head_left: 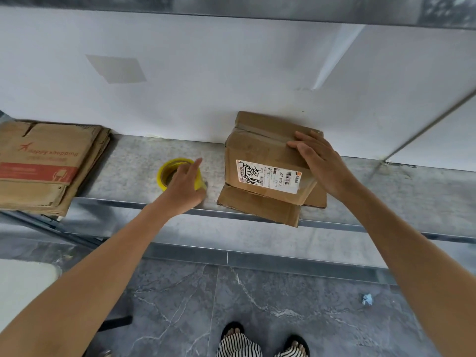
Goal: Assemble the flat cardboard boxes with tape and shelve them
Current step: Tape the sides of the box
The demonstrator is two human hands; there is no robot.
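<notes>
A brown cardboard box (260,153) with a white shipping label stands on the grey shelf (136,161), its near flaps splayed open over the shelf's front edge. My right hand (322,163) rests on the box's right top corner with fingers spread flat. A yellow roll of tape (167,171) lies on the shelf to the left of the box. My left hand (184,185) is over the roll, its fingers curled round the roll's near right side and the index finger pointing up. A stack of flat cardboard boxes (43,166) lies at the shelf's left end.
A white wall (231,73) backs the shelf and an upper shelf (231,6) runs overhead. A thin metal rod (425,130) slants down at the right. Below is a grey marbled floor (180,305) with my sandalled feet and a crumpled scrap (367,298).
</notes>
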